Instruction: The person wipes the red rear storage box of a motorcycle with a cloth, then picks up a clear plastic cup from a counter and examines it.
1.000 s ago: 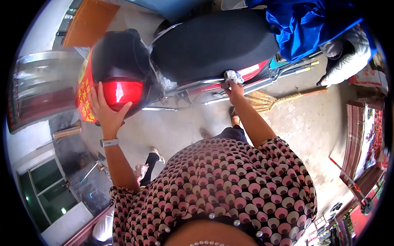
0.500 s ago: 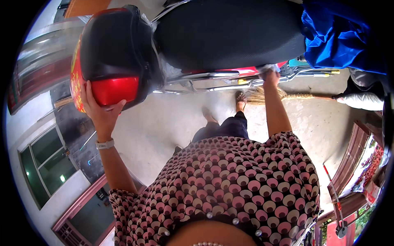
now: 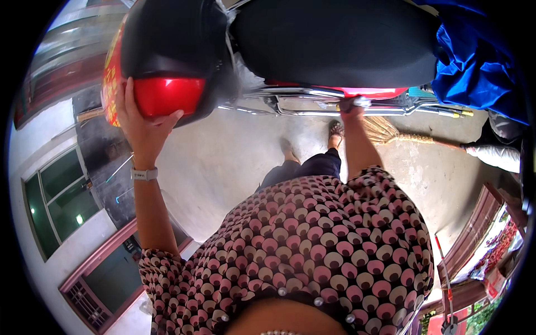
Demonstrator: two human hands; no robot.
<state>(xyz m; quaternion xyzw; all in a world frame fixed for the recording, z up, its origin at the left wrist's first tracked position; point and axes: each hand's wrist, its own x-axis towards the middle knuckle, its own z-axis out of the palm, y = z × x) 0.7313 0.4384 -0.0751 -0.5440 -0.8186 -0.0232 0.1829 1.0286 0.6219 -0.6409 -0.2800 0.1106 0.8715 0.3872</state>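
Observation:
A black-and-red top box (image 3: pixel 171 96) sits behind the long black seat (image 3: pixel 335 42) of a motorbike. My left hand (image 3: pixel 144 128) grips the box's near corner, fingers up its outer side and thumb along the lower edge of the red panel. My right hand (image 3: pixel 352 109) is closed beside the chrome side rail (image 3: pixel 301 92), below the seat. Something small, pale and shiny shows at its fingers, too blurred to name. Clear plastic wrap (image 3: pixel 245 72) is bunched between box and seat.
Blue cloth (image 3: pixel 474 67) covers the bike's right end. A straw broom (image 3: pixel 385 131) lies on the concrete floor (image 3: pixel 223 162) near my feet. Green-paned windows (image 3: pixel 67 195) are at the left, and a dark red wooden frame (image 3: pixel 474 234) stands at the right.
The bike and box appear higher and further right in view. My right hand has shifted left along the bike's side. My left hand stays on the box corner.

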